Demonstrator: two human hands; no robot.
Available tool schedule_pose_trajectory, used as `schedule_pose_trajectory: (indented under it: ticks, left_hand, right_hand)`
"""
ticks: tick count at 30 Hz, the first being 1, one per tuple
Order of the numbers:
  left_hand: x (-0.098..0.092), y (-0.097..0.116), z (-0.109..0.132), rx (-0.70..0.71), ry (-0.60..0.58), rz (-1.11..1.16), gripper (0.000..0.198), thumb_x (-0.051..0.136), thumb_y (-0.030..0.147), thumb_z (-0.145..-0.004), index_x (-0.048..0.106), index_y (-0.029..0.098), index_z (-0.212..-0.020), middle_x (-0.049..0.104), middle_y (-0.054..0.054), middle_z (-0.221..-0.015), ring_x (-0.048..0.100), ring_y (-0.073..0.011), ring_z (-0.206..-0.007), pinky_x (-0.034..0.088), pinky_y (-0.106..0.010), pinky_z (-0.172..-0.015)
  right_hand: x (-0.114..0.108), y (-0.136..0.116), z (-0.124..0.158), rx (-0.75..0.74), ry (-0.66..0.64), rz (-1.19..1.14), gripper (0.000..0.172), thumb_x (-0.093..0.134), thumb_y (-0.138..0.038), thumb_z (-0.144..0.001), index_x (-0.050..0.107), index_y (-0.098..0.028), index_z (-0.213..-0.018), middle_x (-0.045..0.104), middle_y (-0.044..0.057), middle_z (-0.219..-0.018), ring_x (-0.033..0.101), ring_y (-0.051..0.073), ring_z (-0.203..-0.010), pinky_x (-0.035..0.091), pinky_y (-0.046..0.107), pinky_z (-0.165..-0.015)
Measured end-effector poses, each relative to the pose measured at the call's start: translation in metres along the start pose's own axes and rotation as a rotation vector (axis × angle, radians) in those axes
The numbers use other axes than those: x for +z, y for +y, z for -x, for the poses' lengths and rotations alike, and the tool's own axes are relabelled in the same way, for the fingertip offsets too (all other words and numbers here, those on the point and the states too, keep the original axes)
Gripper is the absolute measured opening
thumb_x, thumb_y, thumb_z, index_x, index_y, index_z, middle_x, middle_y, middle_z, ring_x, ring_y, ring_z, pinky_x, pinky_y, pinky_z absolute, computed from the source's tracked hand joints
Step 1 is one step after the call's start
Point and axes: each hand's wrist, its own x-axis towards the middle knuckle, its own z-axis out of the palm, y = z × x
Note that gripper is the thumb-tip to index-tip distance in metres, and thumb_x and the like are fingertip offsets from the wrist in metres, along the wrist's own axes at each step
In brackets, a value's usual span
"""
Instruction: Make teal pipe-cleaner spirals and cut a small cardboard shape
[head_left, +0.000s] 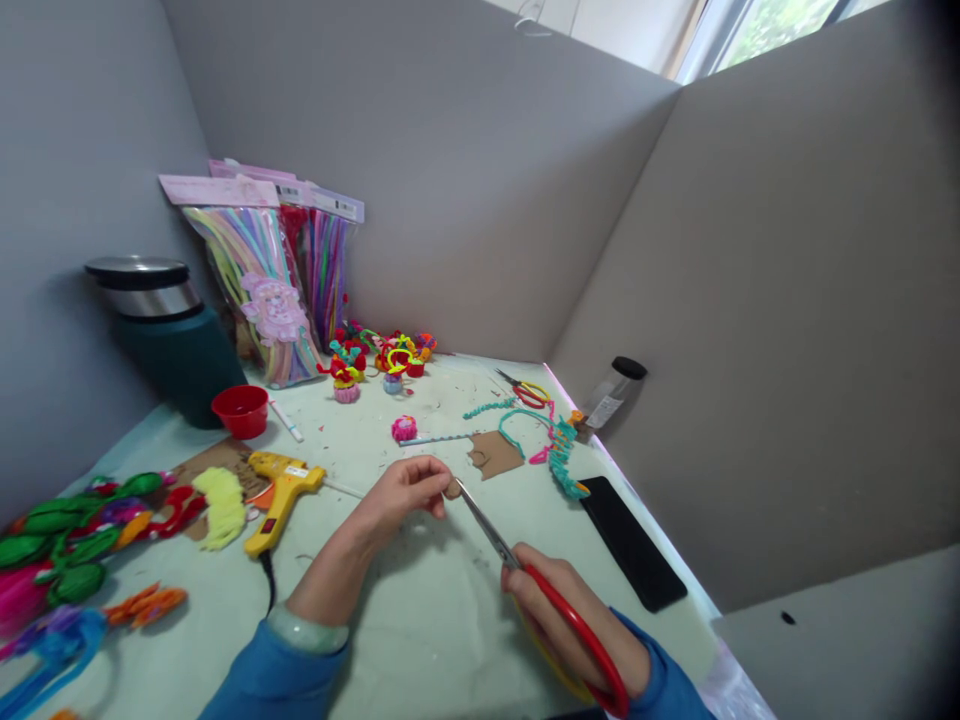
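Between the thumb and fingertips of my left hand (411,492) is a small brown piece of cardboard (453,488). My right hand (551,590) grips a pair of scissors (491,530) with red and yellow handles. Their blade tips reach the cardboard piece at my left fingertips; I cannot tell how far apart the blades are. Beyond my hands lies a larger cardboard scrap (496,455) with a ragged cut edge. A pink pompom-like ball (403,429) sits near a thin striped stick (439,439).
A yellow glue gun (283,500) lies left of my left arm. Further left are a red cup (241,411), a dark teal bottle (176,350) and green pipe-cleaner shapes (71,530). A black phone (634,545), a second pair of scissors (531,394) and a turquoise pipe-cleaner piece (562,465) lie right.
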Motion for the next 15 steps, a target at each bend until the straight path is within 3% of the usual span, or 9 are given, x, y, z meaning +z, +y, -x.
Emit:
schedule_pose_trajectory:
  ticks: [3, 15]
  left_hand:
    - [0.0, 0.0, 0.0, -0.007, 0.01, -0.005, 0.025, 0.065, 0.038, -0.07, 0.058, 0.014, -0.073, 0.063, -0.003, -0.073, 0.054, -0.0091, -0.051, 0.04, -0.023, -0.055]
    - [0.0, 0.004, 0.001, -0.01, -0.02, 0.016, 0.021, 0.066, 0.033, -0.069, 0.059, 0.014, -0.069, 0.061, -0.002, -0.067, 0.05, -0.009, -0.049, 0.045, -0.028, -0.059]
  right_hand:
    - [-0.003, -0.002, -0.003, -0.01, -0.089, 0.007, 0.032, 0.038, -0.041, -0.09, 0.04, -0.02, -0.067, 0.039, -0.005, -0.057, 0.036, 0.01, -0.051, 0.034, 0.024, -0.048]
    - [-0.012, -0.006, -0.004, -0.036, -0.171, 0.067, 0.03, 0.036, -0.041, -0.09, 0.045, -0.019, -0.073, 0.04, -0.004, -0.059, 0.037, 0.01, -0.052, 0.034, 0.024, -0.052]
